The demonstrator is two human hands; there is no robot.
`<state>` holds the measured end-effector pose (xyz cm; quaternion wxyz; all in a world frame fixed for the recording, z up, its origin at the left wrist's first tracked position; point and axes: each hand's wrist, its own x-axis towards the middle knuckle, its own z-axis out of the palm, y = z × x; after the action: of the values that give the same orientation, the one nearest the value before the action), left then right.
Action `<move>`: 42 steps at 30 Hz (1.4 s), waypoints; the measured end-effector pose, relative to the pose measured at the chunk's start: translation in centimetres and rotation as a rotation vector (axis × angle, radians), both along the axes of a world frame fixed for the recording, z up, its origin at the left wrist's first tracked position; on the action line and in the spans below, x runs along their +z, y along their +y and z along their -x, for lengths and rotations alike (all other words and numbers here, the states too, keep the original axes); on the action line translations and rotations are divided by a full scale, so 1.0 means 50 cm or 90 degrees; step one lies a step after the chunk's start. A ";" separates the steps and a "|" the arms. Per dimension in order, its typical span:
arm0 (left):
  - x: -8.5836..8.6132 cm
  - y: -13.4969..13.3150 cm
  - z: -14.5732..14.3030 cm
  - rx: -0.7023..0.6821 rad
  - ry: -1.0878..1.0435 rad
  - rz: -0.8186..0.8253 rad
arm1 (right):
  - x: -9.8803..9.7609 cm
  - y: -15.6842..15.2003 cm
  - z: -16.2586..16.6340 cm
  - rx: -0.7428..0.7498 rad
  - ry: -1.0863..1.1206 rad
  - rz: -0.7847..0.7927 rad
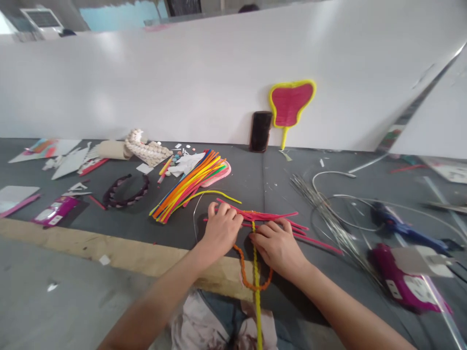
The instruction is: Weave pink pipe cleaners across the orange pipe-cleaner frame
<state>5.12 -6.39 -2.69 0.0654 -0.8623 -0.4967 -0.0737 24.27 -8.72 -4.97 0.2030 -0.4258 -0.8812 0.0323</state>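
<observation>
Several pinkish-red pipe cleaners (pixel 317 241) lie crosswise on the dark table in front of me, over a looped frame of twisted orange pipe cleaner (pixel 249 284). A twisted yellow stem (pixel 256 272) runs through the loop and past the table edge toward me. My left hand (pixel 222 229) has its fingers curled over the red pipe cleaners on the left side. On the right side, my right hand (pixel 278 247) is closed at the frame beside the yellow stem, its fingertips partly hidden. A bundle of multicoloured pipe cleaners (pixel 189 187) lies beyond my left hand.
Against the white board (pixel 204 87) lean a black phone (pixel 260 131) and a red fan with yellow edging (pixel 293 104). Thin wires (pixel 324 214), a blue glue gun (pixel 408 226) and a purple-and-white power strip (pixel 404 282) lie right. A braided headband (pixel 126 194) lies left.
</observation>
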 end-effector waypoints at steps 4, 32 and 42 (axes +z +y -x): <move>0.005 0.003 -0.001 0.002 0.022 -0.002 | 0.000 0.001 0.001 -0.003 -0.008 -0.001; 0.006 0.006 -0.026 0.009 0.085 -0.008 | -0.004 0.005 0.006 -0.005 -0.045 -0.021; -0.002 0.015 -0.012 0.012 -0.161 0.098 | 0.000 0.002 0.005 0.000 -0.037 -0.007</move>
<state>5.73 -5.65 -2.81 -0.0635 -0.8440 -0.5131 -0.1425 24.02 -8.60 -4.97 0.1797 -0.4254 -0.8869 0.0153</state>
